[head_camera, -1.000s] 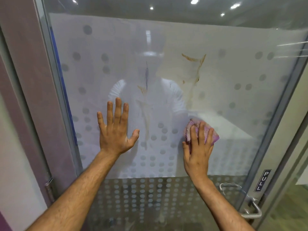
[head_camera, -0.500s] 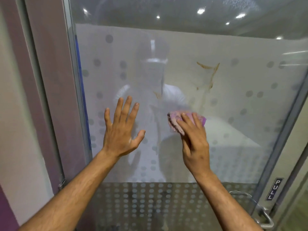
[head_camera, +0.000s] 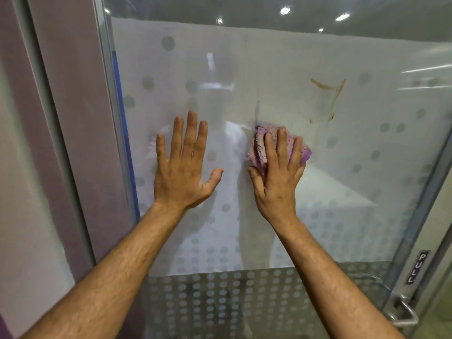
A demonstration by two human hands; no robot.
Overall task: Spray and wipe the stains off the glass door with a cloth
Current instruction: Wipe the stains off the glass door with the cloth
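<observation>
The left hand (head_camera: pixel 182 172) lies flat on the glass door (head_camera: pixel 367 155), fingers spread and holding nothing. Just beside it, the right hand (head_camera: pixel 278 182) presses a bunched purple cloth (head_camera: pixel 259 148) against the glass, fingers curled over it. A brown stain (head_camera: pixel 335 94) sits above the cloth, to its right.

We read one sign only: "PULL" (head_camera: pixel 417 267), white letters stacked vertically on a small dark label. It sat on the metal frame strip at the right edge of the glass door (head_camera: pixel 367 167), just above the door handle (head_camera: pixel 404 313). The bottom letter was partly blurred. We found no other text, brands or numbers.
</observation>
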